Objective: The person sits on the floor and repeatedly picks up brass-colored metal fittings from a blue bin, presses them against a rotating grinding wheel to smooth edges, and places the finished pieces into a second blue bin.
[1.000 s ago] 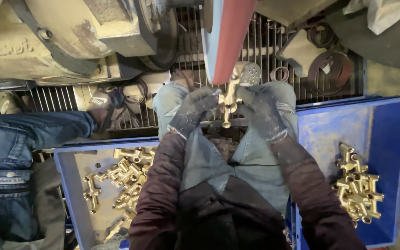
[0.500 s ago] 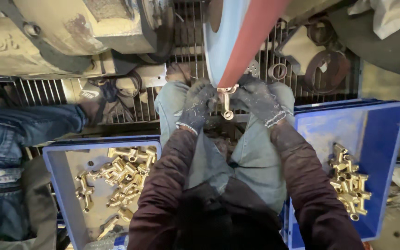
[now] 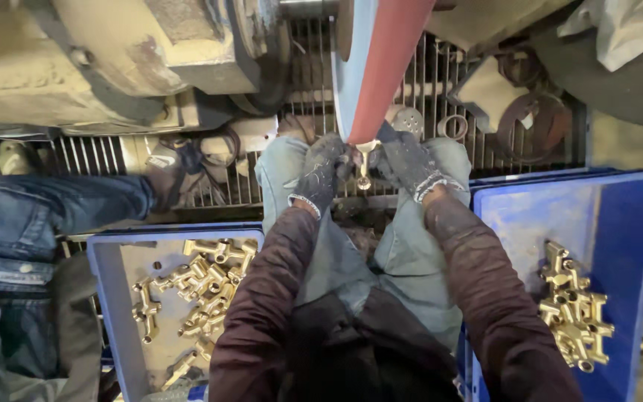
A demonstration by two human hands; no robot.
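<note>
A small brass fitting is being held up against the lower edge of the red-rimmed wheel, just above the knees. It is being gripped from both sides: the gloved left hand is closed around its left end and the gloved right hand around its right end, with only the middle left showing. The piece is judged to be rigid, dense for its size and smooth, so it is likely being kept from slipping by the fabric gloves; the branching ends are judged the surest places to be held. Little room is being left between fingers and wheel. To either side, more brass fittings are being kept in the left blue crate and the right blue crate, whose rims are bounding the elbows. Another person's denim-clad leg is lying close on the left.
</note>
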